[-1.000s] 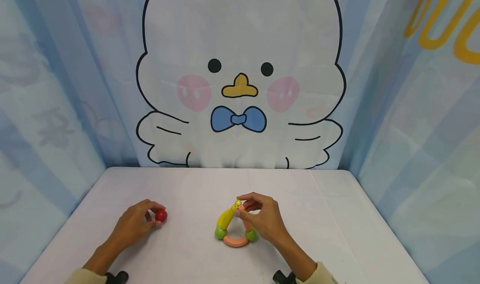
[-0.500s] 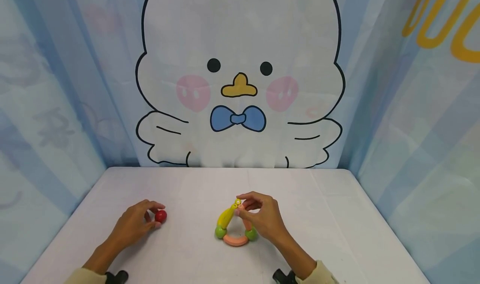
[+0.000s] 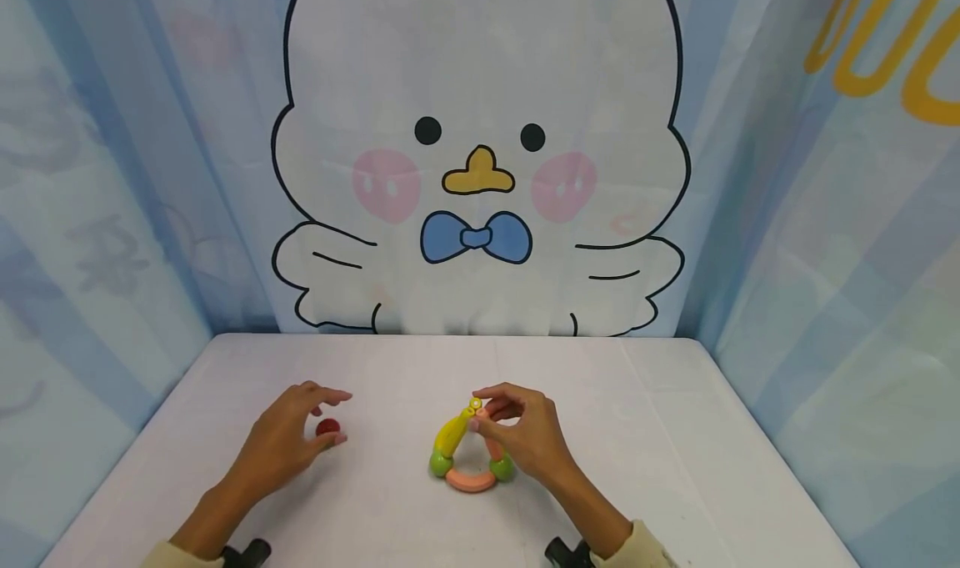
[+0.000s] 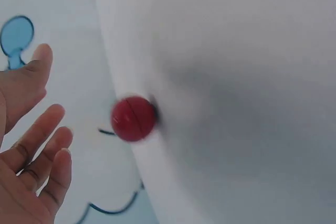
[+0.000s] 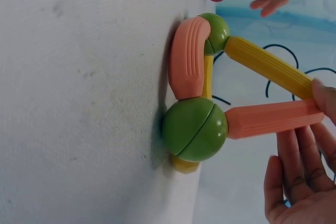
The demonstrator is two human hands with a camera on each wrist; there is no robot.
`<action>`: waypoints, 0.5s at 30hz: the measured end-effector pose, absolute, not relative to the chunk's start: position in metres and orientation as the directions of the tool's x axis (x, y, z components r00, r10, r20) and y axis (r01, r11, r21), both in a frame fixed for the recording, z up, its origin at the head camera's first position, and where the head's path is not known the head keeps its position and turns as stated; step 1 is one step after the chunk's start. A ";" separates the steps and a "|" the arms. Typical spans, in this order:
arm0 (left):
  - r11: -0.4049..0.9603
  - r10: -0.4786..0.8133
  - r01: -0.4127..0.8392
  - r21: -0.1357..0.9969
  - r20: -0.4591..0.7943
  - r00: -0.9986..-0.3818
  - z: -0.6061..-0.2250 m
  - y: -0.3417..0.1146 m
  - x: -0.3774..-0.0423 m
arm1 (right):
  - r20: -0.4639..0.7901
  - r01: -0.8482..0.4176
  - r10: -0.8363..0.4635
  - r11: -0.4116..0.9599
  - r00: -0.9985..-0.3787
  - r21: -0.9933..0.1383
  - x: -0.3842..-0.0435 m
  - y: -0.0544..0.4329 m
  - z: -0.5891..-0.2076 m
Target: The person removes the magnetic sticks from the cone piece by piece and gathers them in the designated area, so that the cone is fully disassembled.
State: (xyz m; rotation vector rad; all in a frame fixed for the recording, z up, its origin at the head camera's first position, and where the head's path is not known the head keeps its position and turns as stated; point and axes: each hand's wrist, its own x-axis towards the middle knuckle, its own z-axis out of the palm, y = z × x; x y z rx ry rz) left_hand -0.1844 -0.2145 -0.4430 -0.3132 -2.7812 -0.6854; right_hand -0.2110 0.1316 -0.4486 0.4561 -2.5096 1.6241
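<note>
Your left hand (image 3: 281,436) has let go of the red ball (image 3: 327,426) it pinched a second ago; its fingers spread wide, apart from the ball, which sits on the table (image 3: 390,510). Your right hand (image 3: 531,434) still pinches the yellow rod (image 5: 269,67) and pink rod (image 5: 273,119), partly covering their tips. The near one of the green balls (image 5: 195,128) mostly hides a yellow piece (image 5: 185,165). The backdrop (image 3: 480,67) hangs behind.

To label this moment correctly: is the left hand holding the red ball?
No, the left wrist view shows the red ball on the table, apart from the left hand.
</note>
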 end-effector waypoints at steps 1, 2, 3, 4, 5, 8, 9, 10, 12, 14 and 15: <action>0.857 0.151 0.277 0.434 0.301 -0.941 -0.439 -0.208 -0.183 | 0.260 -0.313 -0.187 0.379 -0.948 -0.871 -0.211 0.132 -0.449; 0.852 0.157 0.284 0.440 0.303 -0.940 -0.436 -0.201 -0.182 | 0.261 -0.315 -0.187 0.378 -0.947 -0.871 -0.211 0.132 -0.449; 0.845 0.162 0.290 0.449 0.301 -0.940 -0.433 -0.194 -0.181 | 0.261 -0.315 -0.188 0.377 -0.947 -0.871 -0.211 0.131 -0.448; 0.840 0.168 0.298 0.453 0.304 -0.938 -0.431 -0.187 -0.180 | 0.261 -0.315 -0.188 0.377 -0.947 -0.871 -0.211 0.131 -0.448; 0.835 0.174 0.306 0.457 0.307 -0.936 -0.429 -0.180 -0.179 | 0.262 -0.315 -0.188 0.375 -0.947 -0.872 -0.211 0.131 -0.448; 0.821 0.188 0.331 0.465 0.327 -0.926 -0.426 -0.160 -0.178 | 0.261 -0.314 -0.186 0.374 -0.947 -0.873 -0.211 0.131 -0.448; 0.817 0.192 0.339 0.467 0.334 -0.923 -0.426 -0.155 -0.178 | 0.262 -0.315 -0.186 0.373 -0.947 -0.873 -0.211 0.131 -0.448; 0.814 0.194 0.344 0.468 0.340 -0.920 -0.426 -0.149 -0.178 | 0.264 -0.317 -0.186 0.373 -0.946 -0.872 -0.211 0.131 -0.448; 0.801 0.195 0.350 0.485 0.341 -0.919 -0.427 -0.139 -0.179 | 0.270 -0.324 -0.189 0.376 -0.944 -0.868 -0.211 0.131 -0.448; 0.784 0.197 0.354 0.509 0.336 -0.921 -0.428 -0.129 -0.179 | 0.278 -0.332 -0.193 0.379 -0.941 -0.864 -0.211 0.132 -0.448; 0.774 0.200 0.357 0.523 0.333 -0.921 -0.430 -0.124 -0.180 | 0.280 -0.336 -0.194 0.380 -0.940 -0.862 -0.211 0.132 -0.448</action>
